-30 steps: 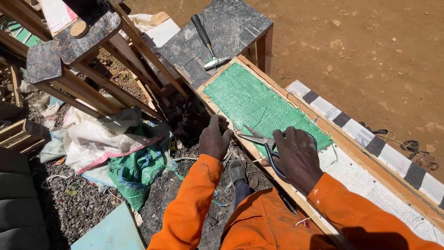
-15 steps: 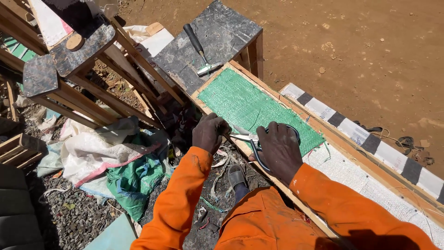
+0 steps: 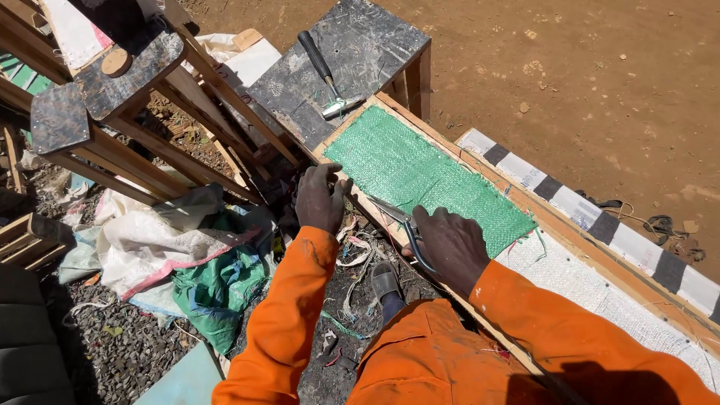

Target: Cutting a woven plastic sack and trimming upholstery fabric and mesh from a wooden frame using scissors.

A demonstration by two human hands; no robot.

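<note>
Outdoors, both hands have shifted: right (image 3: 450, 244) grips scissors (image 3: 401, 225), left (image 3: 321, 196) pinches green mesh (image 3: 427, 176).

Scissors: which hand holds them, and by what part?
The right hand grips the scissors by their handles; the left hand pinches the green mesh edge.

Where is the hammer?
In the head view the hammer lies at the top middle on the dark bench, just above the green mesh, beyond both hands.

Rough woven green mesh (image 3: 427, 176) lies on a matt wooden frame (image 3: 480, 161).
</note>
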